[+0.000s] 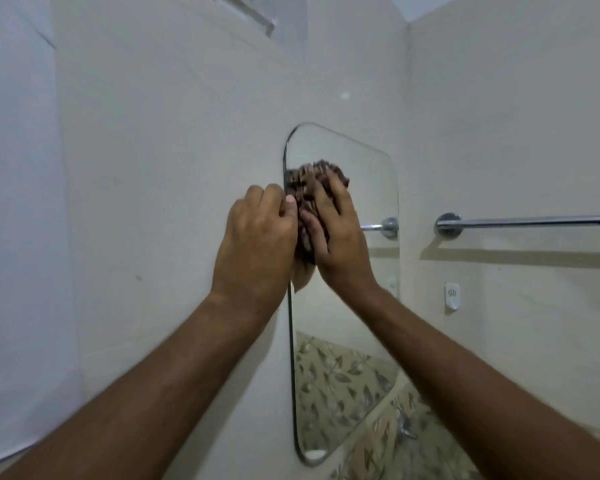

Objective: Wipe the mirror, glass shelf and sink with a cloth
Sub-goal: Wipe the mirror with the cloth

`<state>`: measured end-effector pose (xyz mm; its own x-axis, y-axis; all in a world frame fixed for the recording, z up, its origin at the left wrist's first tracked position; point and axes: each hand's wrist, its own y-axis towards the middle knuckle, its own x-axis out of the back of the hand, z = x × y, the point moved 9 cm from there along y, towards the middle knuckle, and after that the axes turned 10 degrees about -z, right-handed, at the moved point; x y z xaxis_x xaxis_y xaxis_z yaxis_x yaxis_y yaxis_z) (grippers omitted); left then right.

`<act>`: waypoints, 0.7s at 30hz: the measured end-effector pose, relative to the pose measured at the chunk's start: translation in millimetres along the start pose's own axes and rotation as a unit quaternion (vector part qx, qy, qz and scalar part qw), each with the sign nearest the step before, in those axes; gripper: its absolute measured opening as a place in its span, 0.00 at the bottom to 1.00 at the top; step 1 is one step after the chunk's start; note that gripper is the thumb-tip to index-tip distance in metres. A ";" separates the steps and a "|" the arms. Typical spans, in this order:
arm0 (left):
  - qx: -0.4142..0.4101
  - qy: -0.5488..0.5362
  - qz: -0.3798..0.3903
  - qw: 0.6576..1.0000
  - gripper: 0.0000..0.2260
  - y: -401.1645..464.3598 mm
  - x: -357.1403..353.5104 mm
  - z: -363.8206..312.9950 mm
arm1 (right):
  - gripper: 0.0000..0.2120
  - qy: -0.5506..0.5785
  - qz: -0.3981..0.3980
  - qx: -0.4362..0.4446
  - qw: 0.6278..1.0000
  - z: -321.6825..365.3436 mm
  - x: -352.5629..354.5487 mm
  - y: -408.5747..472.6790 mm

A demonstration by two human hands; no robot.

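Pressing the cloth (310, 176) on the mirror (369, 192) with our flat right hand (340, 233), we curl the left hand (257, 233) at its left edge, probably to steady it; whether it grips anything we cannot tell.

Wall (174, 168) facing you, with the mirror (326, 323) mounted flat on it. Right of the mirror, on the adjoining wall: chrome towel rail (534, 221) and, lower, small white fitting (451, 295).

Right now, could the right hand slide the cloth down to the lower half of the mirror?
Probably yes. The right hand presses the cloth flat on the mirror, and the glass below it is bare; only the left hand at the mirror's left edge sits nearby.
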<state>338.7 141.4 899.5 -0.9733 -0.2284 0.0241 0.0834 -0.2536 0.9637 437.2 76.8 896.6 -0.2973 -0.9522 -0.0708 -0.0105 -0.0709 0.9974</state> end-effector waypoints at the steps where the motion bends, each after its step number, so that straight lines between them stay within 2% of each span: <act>1: 0.002 -0.004 -0.006 1.000 0.10 0.4 0.4 0.1 | 0.24 -0.004 -0.007 -0.007 1.000 0.6 -0.8 13.8; 6: 0.004 -0.030 -0.035 0.999 0.11 0.7 1.7 5.2 | 0.23 0.001 -0.011 -0.019 1.000 3.6 -2.6 38.2; 9: 0.005 -0.030 -0.051 0.998 0.10 -0.3 3.9 3.5 | 0.24 0.008 -0.004 -0.009 1.000 6.2 1.5 -8.1; 12: -0.015 -0.025 -0.050 0.998 0.09 -5.0 0.4 0.1 | 0.24 0.008 0.008 -0.046 0.999 3.9 5.3 -74.8; 17: -0.041 -0.093 0.003 0.995 0.04 -51.7 -7.9 -16.6 | 0.26 0.012 0.050 -0.131 0.990 2.2 9.3 -181.7; 21: -0.054 -0.107 0.055 0.991 0.05 -91.8 -8.7 -33.7 | 0.23 0.045 0.027 -0.178 0.983 2.1 13.8 -178.1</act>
<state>346.7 134.9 801.8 -0.9790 -0.0594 0.1950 0.2035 -0.3396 0.9183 433.1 77.0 718.0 -0.2028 -0.9786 -0.0346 0.3427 -0.1040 0.9337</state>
